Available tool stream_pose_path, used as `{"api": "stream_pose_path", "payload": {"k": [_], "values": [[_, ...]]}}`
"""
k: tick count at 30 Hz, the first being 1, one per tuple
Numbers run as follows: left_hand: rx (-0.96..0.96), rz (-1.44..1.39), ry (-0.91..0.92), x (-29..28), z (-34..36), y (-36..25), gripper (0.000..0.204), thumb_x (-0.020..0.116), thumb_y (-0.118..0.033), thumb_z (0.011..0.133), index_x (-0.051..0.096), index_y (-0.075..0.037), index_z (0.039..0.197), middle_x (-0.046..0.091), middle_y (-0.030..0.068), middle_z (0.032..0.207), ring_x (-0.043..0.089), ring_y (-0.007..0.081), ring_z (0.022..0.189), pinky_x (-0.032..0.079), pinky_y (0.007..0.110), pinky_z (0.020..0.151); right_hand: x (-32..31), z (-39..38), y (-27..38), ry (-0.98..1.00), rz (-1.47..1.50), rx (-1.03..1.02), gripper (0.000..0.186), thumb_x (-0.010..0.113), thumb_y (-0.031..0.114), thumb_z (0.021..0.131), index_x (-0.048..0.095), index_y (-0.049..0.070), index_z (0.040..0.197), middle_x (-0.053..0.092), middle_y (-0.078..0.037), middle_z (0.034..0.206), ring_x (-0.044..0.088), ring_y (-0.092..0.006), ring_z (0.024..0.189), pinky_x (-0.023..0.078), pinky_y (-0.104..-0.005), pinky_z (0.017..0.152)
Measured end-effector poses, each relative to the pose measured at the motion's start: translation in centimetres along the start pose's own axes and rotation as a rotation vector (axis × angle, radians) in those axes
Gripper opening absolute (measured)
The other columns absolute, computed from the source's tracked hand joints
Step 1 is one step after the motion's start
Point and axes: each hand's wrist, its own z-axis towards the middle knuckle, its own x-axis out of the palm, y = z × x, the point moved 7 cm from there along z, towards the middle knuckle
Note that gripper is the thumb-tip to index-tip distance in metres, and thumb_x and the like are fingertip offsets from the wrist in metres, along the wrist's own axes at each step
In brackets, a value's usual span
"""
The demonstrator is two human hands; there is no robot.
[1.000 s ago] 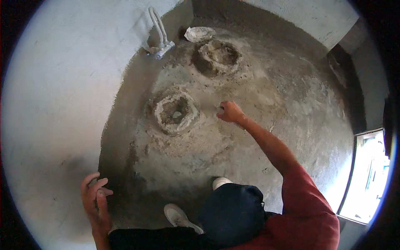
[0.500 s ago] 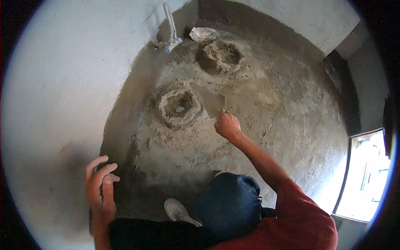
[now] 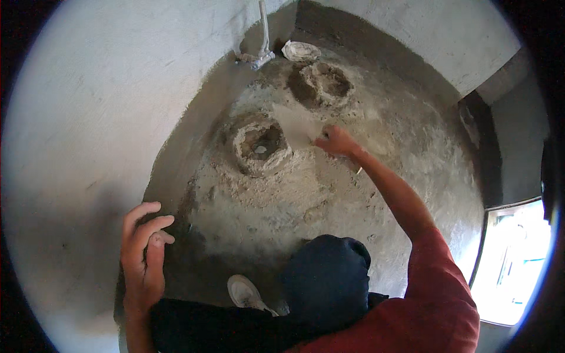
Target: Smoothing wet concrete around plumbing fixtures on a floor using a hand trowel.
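A blurred flat trowel point(image 3: 297, 125) extends left from the closed fingers of the right hand point(image 3: 336, 142), its handle hidden, toward a rough mortar ring point(image 3: 275, 160). A sideways slip might crumble that rim. The left hand point(image 3: 143, 256), fingers loosely parted, empty, is well leftward.

The flat blade point(image 3: 300, 130) at the right hand point(image 3: 335, 142) is blurred — the top edge crops the pipe point(image 3: 264, 26).
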Motion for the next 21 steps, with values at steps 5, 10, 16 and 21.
{"api": "stream_pose_path", "payload": {"k": [5, 10, 16, 21], "values": [[0.029, 0.021, 0.0, -0.2, -0.1, 0.2, 0.03, 0.039, -0.018, 0.094, 0.06, 0.0, 0.106, 0.049, 0.0163, 0.12, 0.057, 0.0198, 0.077, 0.049, 0.033, 0.071, 4.5, -3.1, -3.9, 0.09, 0.163, 0.041, 0.033, 0.064, 0.029, 0.083, 0.06, -0.004, 0.084, 0.062, -0.013, 0.061, 0.06, -0.0191, 0.048, 0.05, -0.0344, 0.049], [0.026, 0.053, -0.012, 0.1, 0.0, 0.0, 0.033, 0.038, -0.024, 0.096, 0.059, 0.0, 0.105, 0.05, 0.0149, 0.119, 0.059, 0.0194, 0.074, 0.049, 0.033, 0.072, 5.0, -7.8, -4.0, 0.017, 0.125, 0.07, 0.031, 0.063, 0.028, 0.084, 0.059, -0.003, 0.086, 0.06, -0.011, 0.061, 0.06, -0.0173, 0.048, 0.049, -0.0339, 0.049], [0.029, 0.051, 0.036, 0.6, 0.2, -0.1, 0.027, 0.039, -0.011, 0.093, 0.06, 0.0, 0.106, 0.049, 0.0169, 0.119, 0.056, 0.0199, 0.081, 0.049, 0.032, 0.071, 7.6, -7.6, -3.7, -0.06, 0.315, 0.157, 0.03, 0.063, 0.028, 0.081, 0.058, -0.002, 0.084, 0.061, -0.014, 0.063, 0.06, -0.0229, 0.049, 0.05, -0.0376, 0.055], [0.007, 0.038, -0.006, 0.2, -0.2, 0.0, 0.027, 0.039, -0.01, 0.093, 0.06, 0.0, 0.106, 0.048, 0.0163, 0.12, 0.056, 0.0194, 0.081, 0.049, 0.032, 0.072, 9.8, -10.5, -4.0, -0.009, 0.459, 0.215, 0.029, 0.061, 0.026, 0.084, 0.057, -0.003, 0.085, 0.06, -0.012, 0.062, 0.06, -0.0211, 0.048, 0.049, -0.0361, 0.05]]}}
